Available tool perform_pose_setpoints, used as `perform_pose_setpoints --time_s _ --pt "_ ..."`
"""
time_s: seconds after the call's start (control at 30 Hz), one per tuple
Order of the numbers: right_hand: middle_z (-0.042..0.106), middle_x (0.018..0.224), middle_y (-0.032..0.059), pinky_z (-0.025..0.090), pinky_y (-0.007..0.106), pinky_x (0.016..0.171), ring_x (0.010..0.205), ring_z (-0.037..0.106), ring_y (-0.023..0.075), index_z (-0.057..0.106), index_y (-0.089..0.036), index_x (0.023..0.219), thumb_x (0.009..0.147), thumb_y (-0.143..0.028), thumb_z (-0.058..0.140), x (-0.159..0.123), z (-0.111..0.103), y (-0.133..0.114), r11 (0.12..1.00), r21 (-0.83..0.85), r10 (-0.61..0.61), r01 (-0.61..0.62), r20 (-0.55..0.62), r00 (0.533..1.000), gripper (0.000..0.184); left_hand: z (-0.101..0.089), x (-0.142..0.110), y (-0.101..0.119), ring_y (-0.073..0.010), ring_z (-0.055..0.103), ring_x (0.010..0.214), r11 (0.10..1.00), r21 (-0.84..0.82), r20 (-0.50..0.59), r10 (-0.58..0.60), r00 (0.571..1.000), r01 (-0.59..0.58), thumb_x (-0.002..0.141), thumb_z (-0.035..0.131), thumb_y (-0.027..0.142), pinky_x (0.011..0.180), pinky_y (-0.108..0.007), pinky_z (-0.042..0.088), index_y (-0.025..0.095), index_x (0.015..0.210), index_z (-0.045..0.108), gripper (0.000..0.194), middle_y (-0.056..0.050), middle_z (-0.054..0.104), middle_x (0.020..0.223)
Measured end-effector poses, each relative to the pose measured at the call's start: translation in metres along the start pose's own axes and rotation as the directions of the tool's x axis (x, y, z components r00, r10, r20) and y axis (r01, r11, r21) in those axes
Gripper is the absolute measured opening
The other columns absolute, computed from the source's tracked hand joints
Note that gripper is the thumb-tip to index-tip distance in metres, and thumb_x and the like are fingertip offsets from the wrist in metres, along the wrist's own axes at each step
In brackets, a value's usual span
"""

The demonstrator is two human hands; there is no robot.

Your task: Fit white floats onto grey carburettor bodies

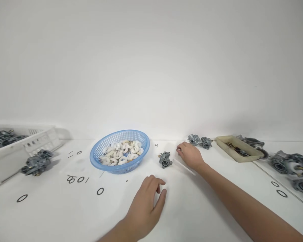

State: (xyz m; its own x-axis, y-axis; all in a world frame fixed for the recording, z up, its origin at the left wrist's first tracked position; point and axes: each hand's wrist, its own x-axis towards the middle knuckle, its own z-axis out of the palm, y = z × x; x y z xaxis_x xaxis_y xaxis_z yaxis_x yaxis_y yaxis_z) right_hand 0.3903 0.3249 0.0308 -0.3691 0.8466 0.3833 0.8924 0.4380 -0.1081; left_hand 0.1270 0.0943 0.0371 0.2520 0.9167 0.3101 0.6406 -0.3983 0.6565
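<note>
My left hand (146, 205) hovers low over the white table, thumb and fingers apart, holding nothing. Just beyond it a small grey metal carburetor (165, 159) stands on the table, with a round dark-ringed bore facing me. To the right of that carburetor is my right hand (190, 155), reaching forward with its fingers curled together. Something small and dark shows at its fingertips, too small to name. Two more carburetors (200, 140) sit just behind the right hand.
A blue basket (94, 160) holds white rings. Black rubber rings (100, 191) lie scattered at left. A white crate (40, 143) of metal parts and a carburetor (37, 163) stand far left. At right are a cream tray (238, 155) and more carburetors (293, 168). A wall closes the back.
</note>
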Motion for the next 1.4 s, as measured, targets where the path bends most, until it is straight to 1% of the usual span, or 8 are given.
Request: perform_pose_setpoints --time_s 0.3,0.5,0.6,0.73,0.87,1.03,1.23,1.4 --pt "0.072 0.130 0.0097 0.062 0.048 0.104 0.118 0.071 0.0269 0.072 -0.018 0.129 0.114 -0.037 0.070 -0.012 0.002 0.003 0.996 0.082 0.056 -0.041 -0.195 0.979 0.024 -0.009 -0.001 -0.011 -0.0276 0.069 0.103 0.976 0.218 -0.114 0.020 0.993 0.005 0.114 0.046 0.034 0.090 -0.043 0.059 0.024 0.121 0.064 0.022 -0.008 0.067 0.105" --pt "0.072 0.131 0.0097 0.060 0.049 0.107 0.120 0.071 0.0273 0.071 -0.018 0.129 0.114 -0.037 0.069 -0.013 0.005 0.008 0.996 0.082 0.040 -0.024 -0.212 0.976 0.024 -0.033 -0.018 -0.024 -0.0292 0.073 0.109 0.906 0.391 -0.230 -0.071 0.971 0.159 0.114 0.040 0.032 0.080 -0.039 0.056 0.025 0.123 0.070 0.032 -0.009 0.076 0.112" --pt "0.072 0.133 0.0100 0.061 0.050 0.109 0.123 0.071 0.0280 0.071 -0.017 0.131 0.114 -0.033 0.070 -0.014 0.005 0.008 0.997 0.065 0.045 -0.031 -0.214 0.976 0.023 -0.057 -0.045 -0.038 -0.0310 0.071 0.119 0.839 0.430 -0.370 -0.173 0.913 0.334 0.115 0.037 0.033 0.083 -0.040 0.056 0.025 0.127 0.070 0.036 -0.010 0.077 0.122" --pt "0.071 0.136 0.0107 0.062 0.049 0.109 0.125 0.071 0.0282 0.071 -0.017 0.134 0.115 -0.029 0.069 -0.015 0.005 0.008 0.997 0.046 0.073 -0.066 -0.184 0.980 0.023 -0.110 -0.086 -0.073 -0.0339 0.070 0.128 0.714 0.398 -0.540 -0.326 0.776 0.576 0.115 0.036 0.043 0.089 -0.043 0.058 0.024 0.133 0.070 0.044 -0.012 0.077 0.129" --pt "0.070 0.141 0.0118 0.062 0.048 0.108 0.129 0.070 0.0289 0.070 -0.017 0.139 0.115 -0.025 0.068 -0.016 0.003 0.005 0.992 0.007 0.122 -0.122 -0.101 0.987 0.026 -0.159 -0.111 -0.115 -0.0396 0.069 0.128 0.584 0.366 -0.595 -0.451 0.665 0.724 0.114 0.044 0.043 0.096 -0.052 0.060 0.015 0.136 0.072 0.045 -0.017 0.075 0.131" --pt "0.071 0.139 0.0120 0.065 0.046 0.100 0.125 0.071 0.0289 0.071 -0.017 0.140 0.114 -0.025 0.069 -0.018 -0.003 0.000 0.972 -0.084 0.220 -0.217 0.022 0.975 0.027 -0.171 -0.106 -0.141 -0.0304 0.070 0.127 0.569 0.429 -0.512 -0.487 0.708 0.702 0.114 0.065 0.043 0.101 -0.048 0.063 0.019 0.141 0.070 0.037 -0.012 0.072 0.136" --pt "0.071 0.138 0.0119 0.065 0.046 0.100 0.123 0.072 0.0284 0.072 -0.016 0.136 0.114 -0.029 0.069 -0.020 -0.012 -0.008 0.954 -0.171 0.266 -0.247 0.093 0.960 0.025 -0.153 -0.093 -0.136 -0.0333 0.066 0.129 0.523 0.547 -0.467 -0.458 0.757 0.654 0.114 0.066 0.045 0.098 -0.050 0.064 0.025 0.155 0.063 0.046 -0.012 0.066 0.143" --pt "0.071 0.139 0.0117 0.065 0.046 0.101 0.124 0.072 0.0282 0.072 -0.017 0.135 0.114 -0.028 0.069 -0.020 -0.018 -0.013 0.953 -0.193 0.258 -0.233 0.114 0.959 0.024 -0.149 -0.097 -0.133 -0.0316 0.065 0.121 0.517 0.605 -0.445 -0.410 0.796 0.605 0.116 0.060 0.041 0.092 -0.046 0.063 0.027 0.150 0.071 0.039 -0.011 0.067 0.133"
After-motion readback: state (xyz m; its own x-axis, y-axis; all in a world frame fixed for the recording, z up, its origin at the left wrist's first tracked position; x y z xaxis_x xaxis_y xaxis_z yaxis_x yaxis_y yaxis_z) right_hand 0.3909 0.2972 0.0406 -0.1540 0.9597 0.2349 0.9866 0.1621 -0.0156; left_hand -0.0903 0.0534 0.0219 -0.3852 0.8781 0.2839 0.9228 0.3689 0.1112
